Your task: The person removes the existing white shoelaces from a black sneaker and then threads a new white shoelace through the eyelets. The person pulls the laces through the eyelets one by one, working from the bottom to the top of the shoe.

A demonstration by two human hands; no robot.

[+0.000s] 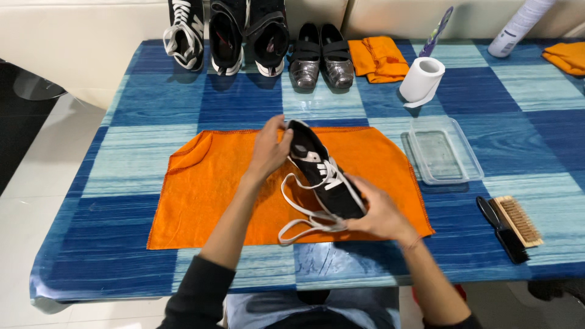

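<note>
Both hands lift the black sneaker (322, 173) just above the orange cloth (207, 183), left hand (268, 149) closed on its heel, right hand (378, 213) closed under its toe; keeping both holds firm and the loose white laces (298, 213) clear seems wise.

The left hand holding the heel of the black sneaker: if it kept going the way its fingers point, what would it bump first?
Probably the pair of shiny dark strap shoes at the table's far edge. The left hand points up and away over the orange cloth; depth is unclear.
</note>
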